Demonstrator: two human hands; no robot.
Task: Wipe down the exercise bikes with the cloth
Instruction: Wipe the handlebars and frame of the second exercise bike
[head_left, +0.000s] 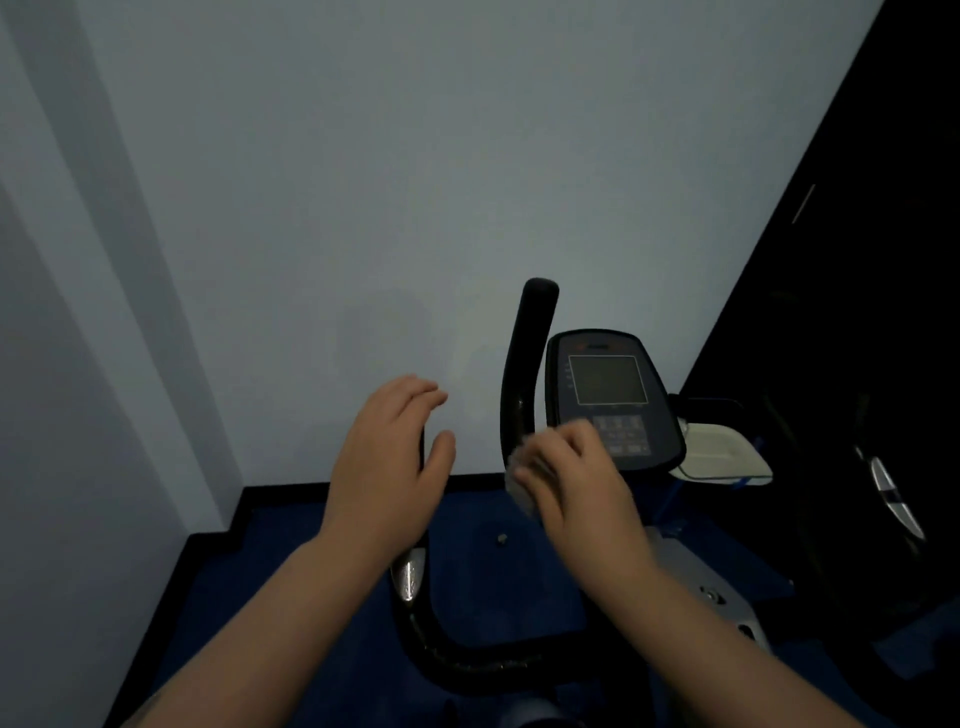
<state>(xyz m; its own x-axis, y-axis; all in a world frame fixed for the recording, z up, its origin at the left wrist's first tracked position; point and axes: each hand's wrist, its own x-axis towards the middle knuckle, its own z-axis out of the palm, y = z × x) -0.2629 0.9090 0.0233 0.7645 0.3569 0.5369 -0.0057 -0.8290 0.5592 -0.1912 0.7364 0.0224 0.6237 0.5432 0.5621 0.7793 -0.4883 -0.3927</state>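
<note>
Handlebar (447, 649) nearest: black U-shaped tube running low across the frame, one metal grip sensor (410, 574) showing on its left upright.

Left hand (387, 457) is at the left upright, fingers together and curved, thumb apart. Open, cupped around the tube rather than clamped; can't tell if the palm touches it. No cloth in it.

Right hand (571, 483) is blurred, mid-motion. Fingers curled and pinching the cloth (519, 491), a pale bunched wad at the base of the right upright (524, 374), just below the console (613, 400). Looks like contact with the tube, blur makes it uncertain.

Beyond: console screen dark, keypad partly hidden by the knuckles. A pale tray (722, 452) sits just right of the console. Second machine (893, 499) in the dark far right, barely legible. Wall (467, 156) behind.

Progress, my read: working the handlebar of this bike. No wet streaks or sheen visible, so can't confirm what's done. Console, frame, seat likely left, plus any other bikes.
</note>
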